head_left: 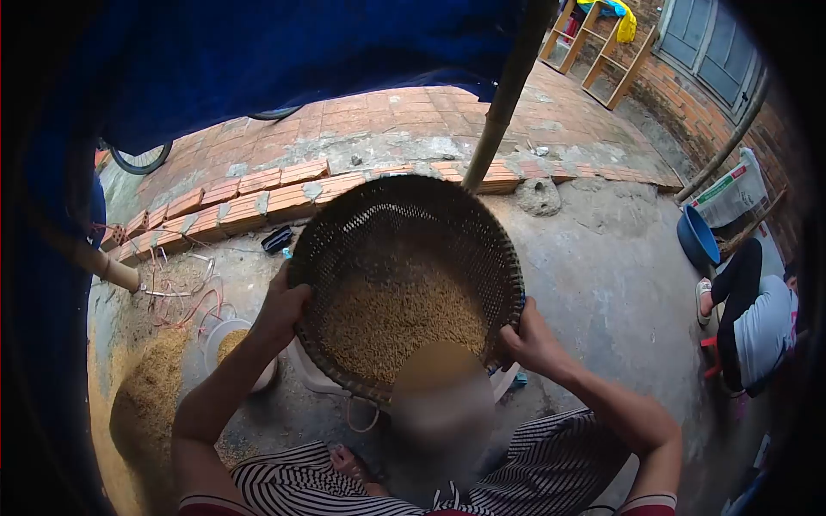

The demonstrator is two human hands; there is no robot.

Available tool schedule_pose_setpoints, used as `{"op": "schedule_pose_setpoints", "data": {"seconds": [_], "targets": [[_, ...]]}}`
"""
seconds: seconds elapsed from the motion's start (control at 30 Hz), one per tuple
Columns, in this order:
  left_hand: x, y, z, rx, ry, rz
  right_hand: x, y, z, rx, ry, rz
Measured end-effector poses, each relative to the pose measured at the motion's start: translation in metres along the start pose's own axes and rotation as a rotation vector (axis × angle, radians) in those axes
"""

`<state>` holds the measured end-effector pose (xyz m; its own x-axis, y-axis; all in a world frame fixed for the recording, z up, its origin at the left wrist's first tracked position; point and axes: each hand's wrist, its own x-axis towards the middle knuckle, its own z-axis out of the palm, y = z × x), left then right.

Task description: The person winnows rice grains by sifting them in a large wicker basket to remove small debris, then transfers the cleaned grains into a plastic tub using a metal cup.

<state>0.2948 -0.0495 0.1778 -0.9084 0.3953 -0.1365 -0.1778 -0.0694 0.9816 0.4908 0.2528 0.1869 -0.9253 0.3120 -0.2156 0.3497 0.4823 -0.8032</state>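
Observation:
A round woven basket (413, 215) with a dark rim is held up in front of me, tilted, with grain (400, 318) spread over its lower part. My left hand (282, 311) grips the basket's left rim, thumb on the edge. On the right rim my right hand (532, 344) is closed the same way. A pale container (314, 370) shows partly beneath the basket. The near edge of the basket is partly covered by a blurred round shape that I cannot make out.
A white bucket (262, 378) holding grain stands at the left, beside a grain pile (155, 387). Bricks (284, 202) line the ground ahead. A bamboo pole (503, 107) rises beyond the basket. At the right, a person (761, 331) sits near a blue basin (697, 236).

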Motion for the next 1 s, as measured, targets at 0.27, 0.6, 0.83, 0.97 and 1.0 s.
{"op": "schedule_pose_setpoints", "data": {"seconds": [0.27, 0.6, 0.83, 0.97, 1.0], "targets": [[0.034, 0.003, 0.005, 0.042, 0.129, 0.380, 0.019, -0.024, 0.003, -0.082, 0.279, -0.167], [0.018, -0.067, -0.018, -0.099, -0.070, -0.703, 0.003, 0.015, -0.003, 0.047, -0.305, 0.323], [-0.011, 0.022, 0.008, -0.195, -0.036, -0.244, -0.025, -0.046, -0.030, -0.081, 0.134, -0.039], [-0.015, -0.039, -0.009, -0.239, -0.104, -0.681, -0.022, -0.032, -0.055, -0.009, -0.305, 0.335], [-0.024, -0.044, -0.007, -0.297, -0.132, -0.784, -0.026, -0.031, -0.055, -0.002, -0.312, 0.344]]}}
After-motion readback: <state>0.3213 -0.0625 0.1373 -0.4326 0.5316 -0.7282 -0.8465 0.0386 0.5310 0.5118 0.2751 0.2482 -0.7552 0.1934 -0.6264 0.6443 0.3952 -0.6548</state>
